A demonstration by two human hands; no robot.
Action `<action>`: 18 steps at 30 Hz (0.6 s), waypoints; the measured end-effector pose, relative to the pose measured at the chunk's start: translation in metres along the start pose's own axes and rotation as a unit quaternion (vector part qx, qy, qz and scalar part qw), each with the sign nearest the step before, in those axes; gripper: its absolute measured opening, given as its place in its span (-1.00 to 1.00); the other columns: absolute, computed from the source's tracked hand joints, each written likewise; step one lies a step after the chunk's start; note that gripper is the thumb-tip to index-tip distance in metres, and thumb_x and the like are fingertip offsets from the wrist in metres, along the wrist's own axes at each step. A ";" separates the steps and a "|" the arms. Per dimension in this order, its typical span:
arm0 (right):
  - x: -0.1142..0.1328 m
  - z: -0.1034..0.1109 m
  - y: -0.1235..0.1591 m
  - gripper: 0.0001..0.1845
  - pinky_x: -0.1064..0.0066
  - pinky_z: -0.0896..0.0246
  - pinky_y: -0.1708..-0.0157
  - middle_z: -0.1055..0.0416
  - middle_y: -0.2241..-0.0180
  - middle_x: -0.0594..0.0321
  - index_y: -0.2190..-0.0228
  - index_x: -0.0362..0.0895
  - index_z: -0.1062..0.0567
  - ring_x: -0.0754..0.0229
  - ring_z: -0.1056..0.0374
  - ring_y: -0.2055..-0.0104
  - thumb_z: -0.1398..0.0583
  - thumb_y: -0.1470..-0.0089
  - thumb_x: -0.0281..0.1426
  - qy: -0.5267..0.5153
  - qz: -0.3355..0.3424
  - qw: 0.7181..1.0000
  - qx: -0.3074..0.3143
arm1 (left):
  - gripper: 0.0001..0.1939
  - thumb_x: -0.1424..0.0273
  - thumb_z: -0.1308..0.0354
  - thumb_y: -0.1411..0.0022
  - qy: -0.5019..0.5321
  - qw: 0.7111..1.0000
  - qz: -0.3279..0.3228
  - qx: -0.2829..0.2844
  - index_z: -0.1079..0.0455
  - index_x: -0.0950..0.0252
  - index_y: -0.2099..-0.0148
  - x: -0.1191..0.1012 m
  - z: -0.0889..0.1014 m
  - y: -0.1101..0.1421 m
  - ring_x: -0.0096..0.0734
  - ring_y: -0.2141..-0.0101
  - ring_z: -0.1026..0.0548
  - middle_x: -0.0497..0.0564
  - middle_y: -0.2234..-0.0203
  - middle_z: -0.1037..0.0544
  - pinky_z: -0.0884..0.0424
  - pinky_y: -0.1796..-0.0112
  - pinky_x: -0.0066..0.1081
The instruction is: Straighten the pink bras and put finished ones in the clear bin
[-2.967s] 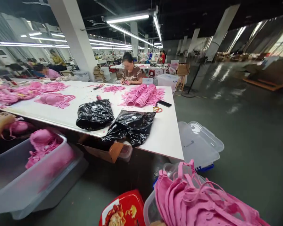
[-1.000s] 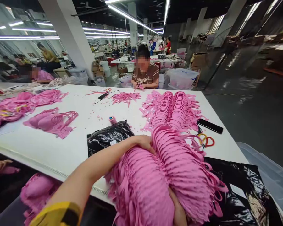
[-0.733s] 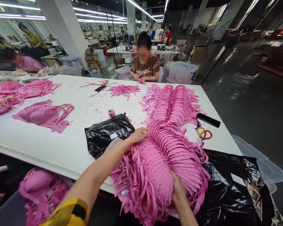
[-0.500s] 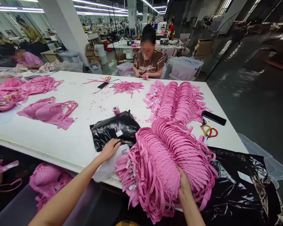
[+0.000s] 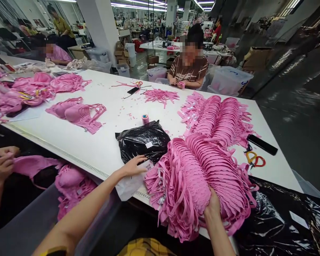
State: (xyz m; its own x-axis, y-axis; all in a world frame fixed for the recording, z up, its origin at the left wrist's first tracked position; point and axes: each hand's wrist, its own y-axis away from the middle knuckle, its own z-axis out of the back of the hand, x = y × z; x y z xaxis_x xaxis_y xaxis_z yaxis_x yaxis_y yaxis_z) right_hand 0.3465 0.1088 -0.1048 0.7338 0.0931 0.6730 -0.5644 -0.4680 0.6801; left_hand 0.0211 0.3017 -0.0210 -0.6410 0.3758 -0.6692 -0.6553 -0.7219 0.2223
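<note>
A thick stack of nested pink bras [image 5: 192, 177] lies at the table's near edge, straps and tags hanging to its left. Against its front end is my right hand [image 5: 212, 204], gripping the lowest cups with its fingertips partly hidden in the fold. My left hand [image 5: 133, 166] is open, fingers stretched out over the lower edge of a black plastic package [image 5: 141, 142] with a white label. Beneath that hand lies a whitish translucent plastic bag [image 5: 130, 183] with a printed code. A second row of nested pink bras [image 5: 218, 117] stands behind the stack.
Scissors [image 5: 256, 160] and a black phone [image 5: 262, 144] lie right, above a large black plastic sheet [image 5: 282, 217]. A thread spool [image 5: 145, 119] stands behind the package. One person [image 5: 189, 67] sits opposite; another person's hands [image 5: 1, 165] hold a pink bra at left.
The view has swung left, so the table sits further right. My left hand has lifted slightly and shifted toward the stack. At left, the other person's hands have come further into view.
</note>
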 end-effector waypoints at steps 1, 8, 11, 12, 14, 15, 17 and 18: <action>0.001 0.000 0.000 -0.61 0.32 -0.39 0.16 -0.55 0.45 0.25 0.24 -0.19 -0.50 0.14 -0.48 0.33 -0.22 0.17 -0.30 -0.001 0.002 1.000 -0.003 | -0.39 0.10 -0.21 -0.01 0.017 1.000 -0.003 0.011 -0.32 0.21 -0.10 0.000 0.003 0.003 -0.11 -0.15 -0.20 0.11 -0.17 -0.24 -0.10 -0.13 -0.21; 0.010 0.008 0.005 -0.58 0.27 -0.39 0.14 -0.55 0.42 0.18 0.23 -0.22 -0.50 0.08 -0.47 0.25 -0.23 0.18 -0.28 0.026 0.010 1.000 0.005 | -0.73 0.18 -0.17 -0.05 0.189 0.978 0.085 -0.015 -0.52 0.27 0.34 0.012 0.029 0.018 -0.12 0.08 -0.45 0.05 0.13 -0.55 -0.32 0.06 -0.30; 0.013 0.005 0.005 -0.57 0.25 -0.39 0.14 -0.55 0.40 0.15 0.22 -0.22 -0.50 0.07 -0.46 0.23 -0.23 0.18 -0.27 0.048 0.008 0.999 0.003 | -0.66 0.13 -0.12 -0.09 0.232 0.962 0.134 -0.053 -0.47 0.32 0.32 0.020 0.056 0.036 -0.18 0.32 -0.54 0.04 0.39 -0.61 -0.44 0.29 -0.33; 0.013 0.004 0.006 -0.55 0.23 -0.38 0.13 -0.55 0.39 0.15 0.21 -0.22 -0.50 0.06 -0.46 0.22 -0.23 0.18 -0.26 0.053 0.004 0.999 -0.003 | -0.64 0.13 -0.09 -0.11 0.251 0.954 0.148 -0.069 -0.44 0.34 0.28 0.020 0.066 0.043 -0.21 0.37 -0.55 0.04 0.43 -0.60 -0.45 0.34 -0.33; 0.011 0.002 0.006 -0.52 0.20 -0.38 0.13 -0.55 0.38 0.12 0.19 -0.22 -0.49 0.03 -0.45 0.19 -0.23 0.19 -0.24 0.058 -0.008 0.998 -0.021 | -0.65 0.16 -0.11 -0.11 0.333 0.922 0.171 -0.100 -0.39 0.34 0.18 0.014 0.081 0.056 -0.25 0.40 -0.55 0.05 0.41 -0.60 -0.48 0.35 -0.30; 0.010 0.003 0.007 -0.51 0.19 -0.37 0.12 -0.55 0.36 0.11 0.19 -0.22 -0.49 0.01 -0.44 0.17 -0.23 0.20 -0.23 0.059 -0.014 0.998 -0.030 | -0.65 0.20 -0.17 -0.08 0.390 0.896 0.180 -0.114 -0.37 0.34 0.16 0.008 0.085 0.060 -0.26 0.40 -0.56 0.06 0.38 -0.60 -0.48 0.34 -0.30; 0.008 0.011 0.012 -0.51 0.17 -0.36 0.11 -0.54 0.32 0.10 0.20 -0.20 -0.49 -0.01 -0.42 0.13 -0.22 0.19 -0.20 0.080 0.000 0.997 -0.018 | -0.65 0.31 -0.28 0.02 0.504 0.829 0.194 -0.147 -0.36 0.33 0.17 -0.011 0.083 0.060 -0.28 0.41 -0.56 0.07 0.37 -0.60 -0.49 0.33 -0.31; 0.009 0.019 0.017 -0.51 0.16 -0.36 0.11 -0.54 0.30 0.08 0.22 -0.19 -0.51 -0.03 -0.41 0.11 -0.22 0.20 -0.17 0.094 0.017 0.995 -0.003 | -0.64 0.35 -0.31 0.06 0.543 0.801 0.195 -0.161 -0.37 0.34 0.19 -0.022 0.077 0.056 -0.29 0.41 -0.56 0.07 0.37 -0.60 -0.50 0.34 -0.33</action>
State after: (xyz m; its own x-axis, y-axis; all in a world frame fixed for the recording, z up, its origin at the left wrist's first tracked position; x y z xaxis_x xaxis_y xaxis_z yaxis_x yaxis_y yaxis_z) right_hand 0.3505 0.0852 -0.0926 0.6311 0.2408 0.7374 -0.5894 -0.4692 0.6576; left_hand -0.0318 0.2979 0.0608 0.0680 -0.5164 -0.8536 -0.2413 -0.8387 0.4882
